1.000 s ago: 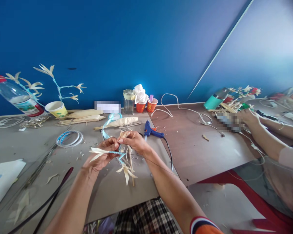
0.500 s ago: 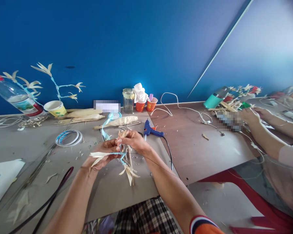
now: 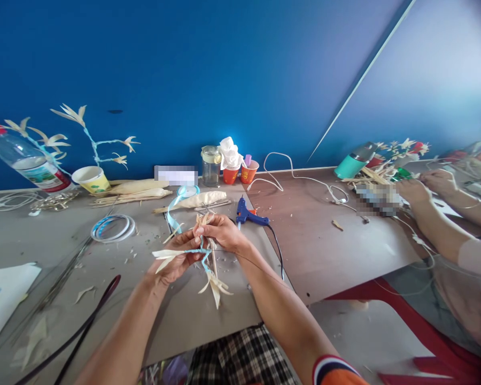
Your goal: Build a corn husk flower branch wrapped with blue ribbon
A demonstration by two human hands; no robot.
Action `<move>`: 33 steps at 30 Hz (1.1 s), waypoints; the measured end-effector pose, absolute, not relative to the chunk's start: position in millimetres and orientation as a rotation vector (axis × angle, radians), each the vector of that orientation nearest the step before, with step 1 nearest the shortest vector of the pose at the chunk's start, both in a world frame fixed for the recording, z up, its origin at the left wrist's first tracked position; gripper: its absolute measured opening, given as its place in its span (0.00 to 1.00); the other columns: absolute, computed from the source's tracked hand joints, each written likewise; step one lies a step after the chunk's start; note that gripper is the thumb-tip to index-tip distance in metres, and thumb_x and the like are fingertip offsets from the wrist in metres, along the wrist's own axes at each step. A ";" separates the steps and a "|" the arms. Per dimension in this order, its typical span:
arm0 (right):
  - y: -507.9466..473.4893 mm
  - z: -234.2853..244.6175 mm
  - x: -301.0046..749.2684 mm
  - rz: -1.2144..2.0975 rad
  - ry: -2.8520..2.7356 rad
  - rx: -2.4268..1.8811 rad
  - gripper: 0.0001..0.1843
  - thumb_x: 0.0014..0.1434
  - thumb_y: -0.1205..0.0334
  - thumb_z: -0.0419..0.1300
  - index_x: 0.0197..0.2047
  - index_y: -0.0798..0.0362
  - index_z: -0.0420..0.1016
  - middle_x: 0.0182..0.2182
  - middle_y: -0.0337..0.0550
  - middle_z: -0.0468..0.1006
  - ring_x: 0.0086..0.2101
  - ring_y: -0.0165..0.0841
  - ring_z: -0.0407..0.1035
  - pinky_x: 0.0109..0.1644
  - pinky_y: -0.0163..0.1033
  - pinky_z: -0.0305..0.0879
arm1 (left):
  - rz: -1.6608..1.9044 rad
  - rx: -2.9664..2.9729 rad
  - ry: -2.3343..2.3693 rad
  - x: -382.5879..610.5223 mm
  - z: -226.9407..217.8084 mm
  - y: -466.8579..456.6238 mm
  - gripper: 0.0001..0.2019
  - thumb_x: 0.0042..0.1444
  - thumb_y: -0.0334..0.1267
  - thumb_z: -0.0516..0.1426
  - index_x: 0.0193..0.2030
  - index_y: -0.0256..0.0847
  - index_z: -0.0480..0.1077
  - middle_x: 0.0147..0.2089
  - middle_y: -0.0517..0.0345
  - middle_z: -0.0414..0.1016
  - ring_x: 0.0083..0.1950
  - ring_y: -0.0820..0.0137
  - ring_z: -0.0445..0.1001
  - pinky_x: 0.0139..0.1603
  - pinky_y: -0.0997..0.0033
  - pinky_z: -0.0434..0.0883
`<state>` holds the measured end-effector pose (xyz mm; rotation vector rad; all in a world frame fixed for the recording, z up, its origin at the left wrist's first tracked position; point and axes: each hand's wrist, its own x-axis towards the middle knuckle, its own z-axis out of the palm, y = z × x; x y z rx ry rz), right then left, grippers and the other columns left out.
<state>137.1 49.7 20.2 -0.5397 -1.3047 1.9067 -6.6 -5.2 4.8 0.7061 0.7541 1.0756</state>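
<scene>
Both my hands meet over the middle of the table on a small branch of pale corn-husk flowers [image 3: 214,283] wrapped with light blue ribbon. My left hand [image 3: 176,259] is closed round the stem, a husk flower sticking out to its left. My right hand [image 3: 220,232] pinches the top of the branch, fingers pressed together. The blue ribbon [image 3: 176,206] runs from the branch back to its spool. A blue glue gun [image 3: 248,215] lies just beyond my right hand.
Ribbon rings [image 3: 113,227], husk pieces [image 3: 136,187], a yellow cup [image 3: 91,178], a bottle [image 3: 28,160] and a finished branch [image 3: 92,136] stand at the left. A jar [image 3: 211,167] and orange cups [image 3: 240,172] sit by the wall. Another person's hands [image 3: 420,187] work at the right.
The branch has turned a little in my hands; its lower flower has swung down and to the right. My left hand has shifted slightly right. The other person's hands moved a bit.
</scene>
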 end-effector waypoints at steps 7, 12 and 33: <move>49.2 23.0 136.8 1.844 -1.333 -0.560 0.17 0.42 0.52 0.70 0.21 0.57 0.72 0.20 0.37 0.73 0.20 0.25 0.65 0.25 0.32 0.63 | 1.087 0.730 0.763 -7.9 2.4 -3.9 0.06 0.47 0.36 0.65 0.29 0.36 0.74 0.24 0.62 0.65 0.22 0.80 0.59 0.27 0.76 0.63; 48.1 22.3 136.5 1.874 -1.330 -0.557 0.18 0.43 0.52 0.70 0.21 0.56 0.70 0.20 0.37 0.74 0.20 0.25 0.66 0.25 0.32 0.64 | 1.063 0.750 0.706 -7.5 5.6 -6.5 0.07 0.47 0.37 0.65 0.27 0.36 0.74 0.22 0.64 0.62 0.21 0.81 0.56 0.27 0.75 0.63; 51.6 18.9 139.0 1.952 -1.527 -0.501 0.21 0.47 0.46 0.67 0.28 0.59 0.74 0.18 0.38 0.74 0.19 0.27 0.68 0.24 0.32 0.64 | 1.019 0.789 0.696 -15.4 3.5 -4.2 0.10 0.45 0.39 0.67 0.23 0.34 0.75 0.22 0.58 0.70 0.26 0.75 0.68 0.34 0.71 0.70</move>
